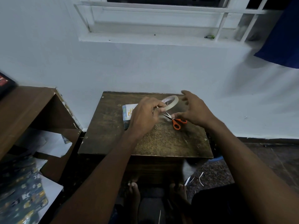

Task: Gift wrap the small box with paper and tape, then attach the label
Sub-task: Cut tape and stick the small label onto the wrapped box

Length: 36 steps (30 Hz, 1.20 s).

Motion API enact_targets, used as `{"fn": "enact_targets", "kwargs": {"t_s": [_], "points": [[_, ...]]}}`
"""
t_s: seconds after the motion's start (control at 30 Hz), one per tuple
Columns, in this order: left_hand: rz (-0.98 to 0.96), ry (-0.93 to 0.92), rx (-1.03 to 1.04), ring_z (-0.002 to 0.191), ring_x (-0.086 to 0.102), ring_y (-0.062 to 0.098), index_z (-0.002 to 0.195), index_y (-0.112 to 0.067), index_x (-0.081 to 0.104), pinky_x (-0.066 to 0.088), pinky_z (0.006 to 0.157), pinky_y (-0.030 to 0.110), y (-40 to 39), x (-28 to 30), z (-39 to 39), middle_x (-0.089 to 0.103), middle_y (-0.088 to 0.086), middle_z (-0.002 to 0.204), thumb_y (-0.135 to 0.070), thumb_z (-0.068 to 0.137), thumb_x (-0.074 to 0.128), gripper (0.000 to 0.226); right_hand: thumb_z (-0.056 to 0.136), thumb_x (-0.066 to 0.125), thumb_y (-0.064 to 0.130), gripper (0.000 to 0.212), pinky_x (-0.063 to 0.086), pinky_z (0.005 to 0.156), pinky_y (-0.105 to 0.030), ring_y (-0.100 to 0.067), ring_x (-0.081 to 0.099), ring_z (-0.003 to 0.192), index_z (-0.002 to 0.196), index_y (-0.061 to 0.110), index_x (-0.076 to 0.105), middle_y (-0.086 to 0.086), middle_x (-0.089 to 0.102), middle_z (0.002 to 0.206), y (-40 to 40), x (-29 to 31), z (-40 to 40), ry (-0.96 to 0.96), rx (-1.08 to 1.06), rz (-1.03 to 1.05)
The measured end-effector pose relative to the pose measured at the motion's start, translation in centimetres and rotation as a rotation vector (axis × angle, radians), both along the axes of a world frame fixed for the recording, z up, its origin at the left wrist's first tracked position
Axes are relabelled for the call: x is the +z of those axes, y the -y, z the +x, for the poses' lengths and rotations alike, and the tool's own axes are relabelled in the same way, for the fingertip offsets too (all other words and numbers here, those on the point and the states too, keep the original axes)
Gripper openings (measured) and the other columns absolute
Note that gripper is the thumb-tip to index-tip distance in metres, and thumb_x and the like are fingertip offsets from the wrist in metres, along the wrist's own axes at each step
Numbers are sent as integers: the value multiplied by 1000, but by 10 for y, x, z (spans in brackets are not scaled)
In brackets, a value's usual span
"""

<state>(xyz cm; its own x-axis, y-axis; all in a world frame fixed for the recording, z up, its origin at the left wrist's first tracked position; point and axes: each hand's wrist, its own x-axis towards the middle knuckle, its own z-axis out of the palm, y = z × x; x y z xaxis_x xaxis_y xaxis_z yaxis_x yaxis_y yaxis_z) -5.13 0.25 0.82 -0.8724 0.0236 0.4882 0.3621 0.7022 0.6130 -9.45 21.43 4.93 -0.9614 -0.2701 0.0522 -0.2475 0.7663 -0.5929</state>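
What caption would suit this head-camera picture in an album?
Left hand holds a tape roll above a small wooden table; open right hand hovers over orange scissors, wrapped box behind.

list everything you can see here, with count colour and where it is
tape roll: 1, clear, held above table's far side
scissors: 1, orange handles, on table under the hands
wrapped box: 1, blue patterned with white label, table's left, partly hidden by left hand
table: 1, dark brown, centre
wrapping paper: loose sheets, blue patterned, lower left
shelf: 1, brown, left
left hand: 1, pinches tape roll
right hand: 1, fingers spread, near tape roll
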Motion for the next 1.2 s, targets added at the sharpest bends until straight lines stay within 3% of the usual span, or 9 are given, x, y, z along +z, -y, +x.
{"fn": "enact_targets", "kwargs": {"t_s": [0.13, 0.23, 0.47, 0.6, 0.7, 0.83, 0.9, 1.0, 1.2], "points": [[4, -28, 37, 100, 54, 5, 108, -26, 79, 52, 77, 35, 1, 0, -2, 71, -16, 100, -14, 96, 73, 18, 75, 89, 42, 64, 52, 88, -37, -28, 63, 111, 127, 12, 63, -10, 67, 125, 10, -19, 1, 145, -65, 314], [-61, -37, 25, 100, 53, 6, 106, -28, 78, 52, 77, 36, -2, 2, 1, 70, -17, 100, -18, 98, 73, 14, 74, 88, 37, 43, 55, 79, -36, -28, 67, 97, 102, 8, 74, -12, 73, 106, 22, -23, 3, 110, -63, 415], [-91, -79, 2, 100, 54, 10, 104, -26, 78, 49, 77, 34, -2, 2, 3, 71, -16, 98, -16, 97, 72, 14, 82, 83, 29, 28, 41, 70, -29, -27, 64, 92, 95, 10, 67, -10, 70, 101, 30, -15, 6, 157, -107, 457], [-103, -87, -14, 100, 55, 10, 104, -25, 78, 50, 77, 35, -2, 2, 3, 71, -15, 98, -16, 97, 71, 13, 85, 85, 19, 22, 53, 55, -26, -16, 74, 65, 93, 7, 68, -4, 71, 81, 30, -12, 7, 278, -126, 305], [-136, -105, -21, 102, 55, 12, 104, -23, 78, 52, 78, 37, -2, 1, 5, 71, -13, 99, -14, 97, 72, 13, 88, 82, 11, 11, 60, 59, -27, -18, 76, 60, 85, 7, 71, -5, 73, 74, 27, -12, 5, 295, -133, 219], [-156, -111, -28, 103, 56, 14, 105, -22, 78, 53, 79, 41, 0, 0, 5, 72, -12, 100, -13, 96, 70, 15, 79, 78, -2, 13, 44, 43, -18, -13, 65, 54, 75, 8, 72, -5, 64, 66, 6, 0, -5, 232, -287, -20], [-170, -113, -21, 104, 57, 15, 105, -23, 78, 53, 79, 43, 0, 0, 4, 72, -12, 100, -11, 96, 70, 17, 77, 77, -11, 14, 46, 44, -18, -10, 61, 46, 79, 2, 75, -9, 65, 66, -3, 3, -10, 260, -328, -257], [-200, -104, -21, 105, 57, 16, 105, -26, 78, 54, 79, 44, 2, -2, 2, 71, -15, 100, -11, 97, 70, 19, 81, 73, -12, 18, 51, 53, -26, -17, 60, 56, 79, 5, 76, -12, 68, 72, -9, 0, -16, 261, -283, -405], [-311, -143, -12, 100, 60, 20, 102, -21, 80, 53, 77, 43, 7, -3, -1, 75, -7, 101, -8, 91, 79, 17, 98, 61, -6, 23, 46, 60, -19, -10, 54, 65, 110, 8, 76, -1, 63, 77, -11, 5, -21, 213, -48, -607]]}}
